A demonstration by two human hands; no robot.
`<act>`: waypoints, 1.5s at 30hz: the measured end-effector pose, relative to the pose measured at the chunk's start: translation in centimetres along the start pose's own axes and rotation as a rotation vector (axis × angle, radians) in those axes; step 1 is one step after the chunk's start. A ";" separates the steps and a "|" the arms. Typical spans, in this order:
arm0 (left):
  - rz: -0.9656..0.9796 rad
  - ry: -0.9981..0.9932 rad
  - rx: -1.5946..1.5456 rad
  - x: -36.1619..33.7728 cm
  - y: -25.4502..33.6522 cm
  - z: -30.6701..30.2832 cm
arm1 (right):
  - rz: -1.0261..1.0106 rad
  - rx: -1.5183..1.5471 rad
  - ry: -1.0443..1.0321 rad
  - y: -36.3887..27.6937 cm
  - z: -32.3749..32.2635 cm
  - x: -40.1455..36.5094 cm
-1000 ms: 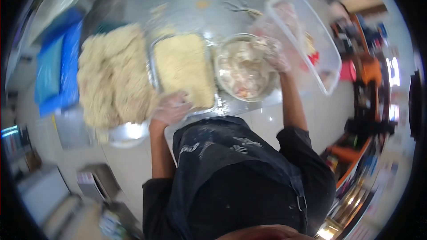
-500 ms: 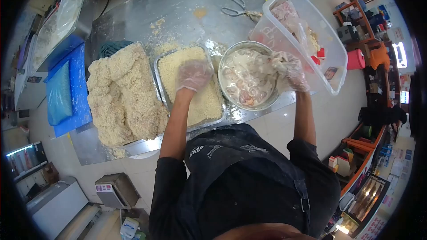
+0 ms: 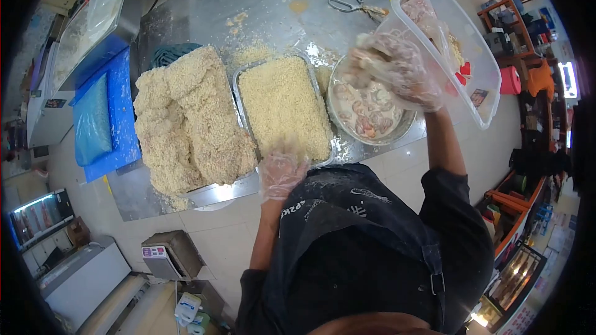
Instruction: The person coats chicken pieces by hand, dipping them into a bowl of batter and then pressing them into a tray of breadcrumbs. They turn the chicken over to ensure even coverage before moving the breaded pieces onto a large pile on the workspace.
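Note:
My left hand (image 3: 284,170), in a clear plastic glove, is at the near edge of a metal tray (image 3: 241,100) filled with pale breadcrumbs (image 3: 282,102). Its fingers reach out onto the crumbs, slightly blurred, with nothing visible in them. Over the far right side of a round metal bowl (image 3: 406,129), my gloved right hand (image 3: 403,71) is closed on a lumpy, batter-coated meat piece (image 3: 367,65), partly hidden by the fingers. More raw meat pieces (image 3: 366,115) lie in white batter inside the bowl.
A big pile of crumb-coated pieces (image 3: 192,124) is left of the tray. Scissors (image 3: 347,1) lie farther back on the steel table (image 3: 267,6). A clear plastic bin (image 3: 490,99) with bags stands at right; a blue bag (image 3: 93,127) rests at left.
My left hand has moved from the middle of the crumbs back to the tray's near edge. My right hand has risen and shifted over the bowl's far side. The view has shifted slightly.

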State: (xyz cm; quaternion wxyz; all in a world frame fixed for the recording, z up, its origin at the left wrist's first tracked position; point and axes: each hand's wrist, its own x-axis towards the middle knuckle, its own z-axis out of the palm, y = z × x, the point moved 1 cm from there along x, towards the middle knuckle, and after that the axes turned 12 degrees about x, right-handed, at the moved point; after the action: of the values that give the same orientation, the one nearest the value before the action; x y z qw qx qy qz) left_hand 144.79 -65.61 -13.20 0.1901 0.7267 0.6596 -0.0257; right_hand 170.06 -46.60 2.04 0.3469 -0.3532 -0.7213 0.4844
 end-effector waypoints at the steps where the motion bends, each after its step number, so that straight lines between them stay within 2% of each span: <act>1: -0.085 0.074 -0.023 0.0 0.2 -0.6 | -0.111 -0.025 -0.009 -0.4 1.5 1.3; 3: -0.262 0.222 -0.068 0.7 1.1 -2.6 | -0.374 -0.150 -0.054 0.2 5.1 3.1; 4: -0.295 0.172 0.016 1.1 1.3 -2.2 | -0.523 -0.247 -0.087 2.2 7.3 3.1; 6: -0.353 0.074 0.183 2.2 1.4 -0.4 | -0.485 -0.049 -0.363 6.4 10.4 2.3; 8: -0.393 0.131 0.083 2.3 1.1 3.0 | -0.236 0.004 -0.437 10.7 12.5 -0.9; 9: -0.416 0.166 0.035 2.6 0.9 3.8 | -0.210 0.004 -0.433 10.9 12.4 -1.5; 10: -0.455 0.107 -0.123 2.8 0.6 3.2 | -0.185 0.005 -0.429 10.5 12.3 -1.9; 12: -0.508 -0.025 -0.426 3.0 -0.1 1.6 | -0.305 -0.035 -0.311 8.9 10.3 -3.0; 15: -0.509 0.308 -0.399 4.5 0.6 -0.6 | -0.182 0.037 -0.016 7.7 6.7 -5.5; 17: -0.360 0.542 -0.444 7.6 -0.9 0.3 | -0.150 -0.099 0.015 6.7 4.3 -6.8; 19: -0.342 0.455 -0.365 9.1 -0.8 -1.6 | -0.148 -0.269 0.021 7.0 2.8 -8.4; 20: -0.400 0.258 -0.262 9.7 -0.6 -2.9 | -0.166 -0.372 0.011 7.4 2.3 -9.0; 21: -0.432 0.169 -0.164 9.4 -0.1 -3.6 | -0.181 -0.474 0.002 7.8 1.9 -9.7; 22: -0.456 0.078 -0.063 9.2 0.4 -4.2 | -0.127 -0.421 0.014 8.3 1.5 -10.4; 23: -0.455 0.098 0.030 8.1 1.7 -3.8 | -0.075 -0.368 0.029 9.0 1.4 -11.0; 25: -0.441 0.074 0.087 6.4 2.7 -3.2 | -0.018 -0.301 0.084 10.6 1.3 -12.4; 27: -0.427 -0.010 0.008 5.4 2.8 -2.1 | -0.014 -0.281 0.160 12.1 1.2 -13.7; 30: -0.502 0.105 -0.234 5.0 0.8 1.3 | -0.084 -0.372 0.096 13.3 0.6 -15.2; 33: -0.372 0.373 -0.691 5.2 -0.9 2.8 | -0.109 -0.454 0.202 10.6 1.4 -14.6; 36: -0.294 0.412 -0.565 7.0 1.0 -2.2 | -0.167 -0.503 0.175 10.6 1.3 -14.4; 39: -0.225 0.362 -0.731 9.5 1.1 -4.2 | -0.222 -0.567 0.111 11.3 1.0 -14.4; 42: -0.368 0.274 -0.279 11.5 0.3 -7.5 | -0.157 -0.525 0.147 11.9 0.8 -14.9; 45: -0.396 0.154 0.077 14.2 -1.3 -4.7 | -0.093 -0.435 0.179 13.2 1.1 -15.6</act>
State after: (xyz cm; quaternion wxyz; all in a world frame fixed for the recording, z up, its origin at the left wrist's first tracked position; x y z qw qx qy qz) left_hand 144.36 -50.57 -13.22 0.1026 0.5894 0.8006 -0.0323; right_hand 179.36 -56.55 -13.20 0.3471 -0.4275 -0.7905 0.2680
